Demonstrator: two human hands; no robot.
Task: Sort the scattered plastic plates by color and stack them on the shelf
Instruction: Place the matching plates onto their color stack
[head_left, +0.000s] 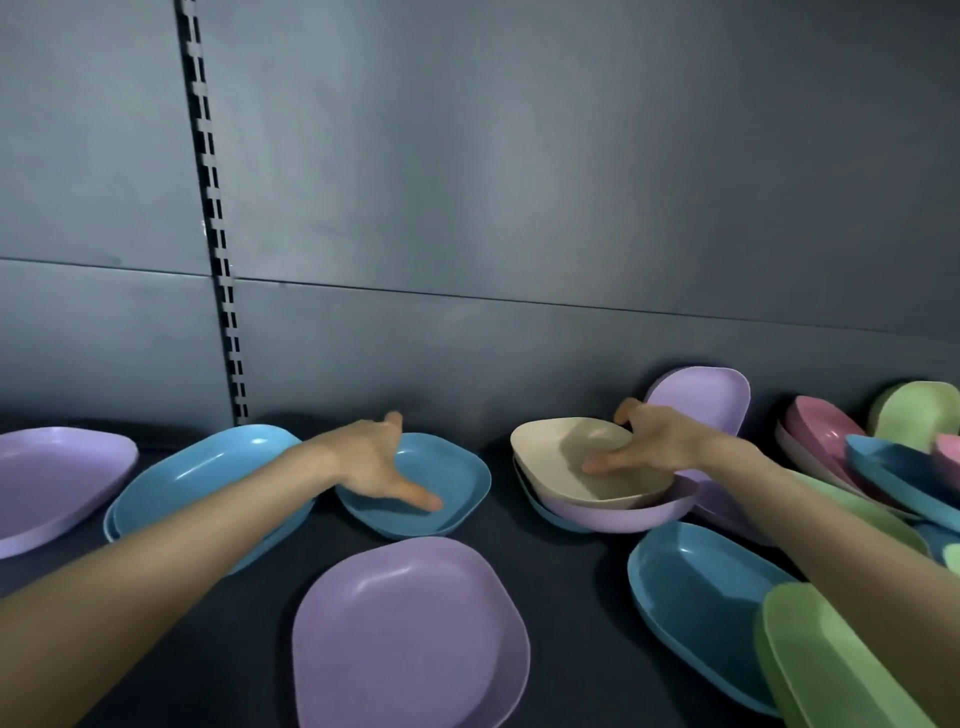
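Centre frame, our left grip (379, 462) spreads wide, thumb in the blue plate (452, 480); just right, our right grip (654, 441) pinches the tilted beige plate (545, 441) above a purple plate (623, 517).

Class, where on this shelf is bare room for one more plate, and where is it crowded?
Bare shelf runs between the front purple plate and the front-right blue plate, up to the beige plate. The right end is crowded with overlapping pink plates and green plates.

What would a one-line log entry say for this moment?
left hand: touches blue plate | right hand: grips cream plate atop purple plate | sorting: unfinished
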